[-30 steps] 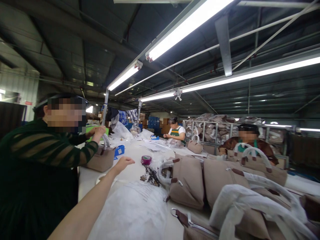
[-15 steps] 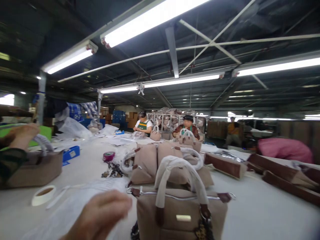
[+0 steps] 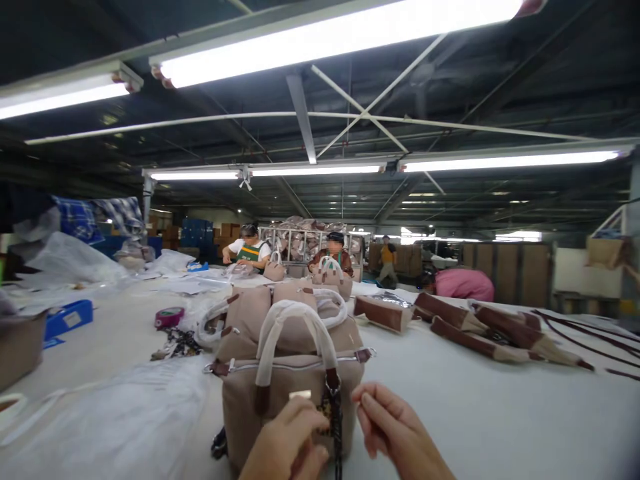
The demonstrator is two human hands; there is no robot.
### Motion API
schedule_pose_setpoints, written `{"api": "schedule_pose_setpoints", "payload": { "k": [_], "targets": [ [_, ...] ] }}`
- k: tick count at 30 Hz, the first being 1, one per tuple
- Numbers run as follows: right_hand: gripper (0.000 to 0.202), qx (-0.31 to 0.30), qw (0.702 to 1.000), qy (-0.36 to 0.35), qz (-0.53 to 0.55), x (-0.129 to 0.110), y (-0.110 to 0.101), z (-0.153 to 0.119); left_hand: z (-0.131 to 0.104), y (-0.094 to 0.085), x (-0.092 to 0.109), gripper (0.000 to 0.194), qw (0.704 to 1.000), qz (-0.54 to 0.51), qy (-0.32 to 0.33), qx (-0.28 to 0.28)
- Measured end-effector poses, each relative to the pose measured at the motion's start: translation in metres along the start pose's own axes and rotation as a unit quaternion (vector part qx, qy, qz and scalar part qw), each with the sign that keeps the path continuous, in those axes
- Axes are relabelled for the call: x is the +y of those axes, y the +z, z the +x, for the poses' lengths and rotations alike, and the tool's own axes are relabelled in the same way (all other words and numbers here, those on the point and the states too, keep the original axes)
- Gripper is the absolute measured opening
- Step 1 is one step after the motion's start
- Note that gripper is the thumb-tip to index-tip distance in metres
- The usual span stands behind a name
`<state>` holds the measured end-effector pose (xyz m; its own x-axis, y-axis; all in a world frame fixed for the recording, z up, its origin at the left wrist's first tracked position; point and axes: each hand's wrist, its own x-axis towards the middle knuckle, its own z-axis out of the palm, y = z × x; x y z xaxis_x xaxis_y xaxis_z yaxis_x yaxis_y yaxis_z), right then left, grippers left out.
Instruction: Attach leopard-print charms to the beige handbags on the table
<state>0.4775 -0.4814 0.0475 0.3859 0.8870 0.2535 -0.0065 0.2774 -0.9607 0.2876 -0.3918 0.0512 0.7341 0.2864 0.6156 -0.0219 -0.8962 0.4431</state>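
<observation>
both hands are up at the front face of a beige handbag [image 3: 280, 400] that stands upright on the white table [image 3: 500, 413], right at the near edge in front of the camera. the left hand [image 3: 287, 443] has its fingers curled in with the thumb on top, pinching at a dark patterned charm [image 3: 333, 417] that hangs from the base of the bag's handle; the grip itself is partly hidden, so it is hard to tell how firmly it holds. the right hand [image 3: 395, 430] sits just beside the charm, fingers bent loosely toward it and holding nothing that shows. the bag's wrapped handles [image 3: 295, 333] arch upright above a zipped top, with a small pale tag on the front.

just behind it stand more beige bags [image 3: 260, 313] in a cluster. to the left lie a sheet of clear plastic [image 3: 115, 420], a pile of dark charms [image 3: 177, 343], a roll of purple tape [image 3: 169, 317] and a blue tray [image 3: 67, 319]. to the right, brown and beige flat pieces [image 3: 480, 330] lie on the table. at the far end, 2 people [image 3: 250, 250] work on other bags, and 1 in pink [image 3: 463, 283] bends over.
</observation>
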Motion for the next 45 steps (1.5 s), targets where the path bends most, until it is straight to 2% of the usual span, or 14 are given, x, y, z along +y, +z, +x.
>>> {"api": "schedule_pose_setpoints", "payload": {
  "k": [3,5,7,11,14,19,21,24,27,31,33,39,42,45],
  "targets": [
    [0.047,0.096,0.978,-0.083,-0.163,0.002,-0.026,0.018,0.022,0.021,-0.01,0.025,0.987,0.135,-0.083,0.021],
    [0.041,0.128,0.949,-0.144,-0.251,0.006,-0.036,0.032,0.026,0.034,-0.029,0.046,0.972,0.224,-0.053,0.048],
    [0.037,0.103,0.925,-0.178,-0.319,0.008,-0.041,0.046,0.024,0.041,-0.055,0.07,0.953,0.298,0.001,0.052],
    [0.036,0.002,0.923,-0.145,-0.356,0.007,-0.038,0.07,0.016,0.032,-0.099,0.073,0.927,0.359,0.068,0.081],
    [0.033,-0.017,0.921,-0.149,-0.361,0.011,-0.021,0.071,0.011,0.014,-0.109,0.069,0.929,0.352,0.043,0.101],
    [0.026,-0.077,0.925,-0.136,-0.346,0.018,0.004,0.053,0.0,-0.003,-0.098,0.069,0.955,0.271,-0.046,0.11],
    [0.026,-0.089,0.922,-0.13,-0.354,0.016,0.008,0.046,-0.006,-0.002,-0.086,0.057,0.961,0.222,-0.083,0.14],
    [0.026,-0.087,0.902,-0.136,-0.401,0.01,0.01,0.04,-0.01,0.006,-0.063,0.03,0.959,0.166,-0.149,0.173],
    [0.03,-0.077,0.867,-0.166,-0.464,0.009,0.007,0.037,-0.006,0.016,-0.046,0.022,0.947,0.163,-0.215,0.173],
    [0.035,-0.035,0.808,-0.239,-0.538,0.012,-0.006,0.035,0.004,0.029,-0.046,0.008,0.933,0.179,-0.26,0.17],
    [0.035,-0.02,0.793,-0.258,-0.552,0.009,-0.013,0.033,0.006,0.034,-0.049,0.009,0.934,0.169,-0.262,0.171],
    [0.037,-0.078,0.755,-0.272,-0.592,-0.003,-0.016,0.026,0.003,0.032,-0.049,0.012,0.931,0.062,-0.301,0.197],
    [0.032,-0.122,0.742,-0.256,-0.607,0.0,-0.01,0.025,-0.001,0.029,-0.046,0.011,0.929,0.027,-0.311,0.2],
    [0.028,-0.135,0.732,-0.243,-0.622,0.005,-0.006,0.025,-0.002,0.027,-0.045,0.011,0.926,-0.002,-0.319,0.202]
  ]
}}
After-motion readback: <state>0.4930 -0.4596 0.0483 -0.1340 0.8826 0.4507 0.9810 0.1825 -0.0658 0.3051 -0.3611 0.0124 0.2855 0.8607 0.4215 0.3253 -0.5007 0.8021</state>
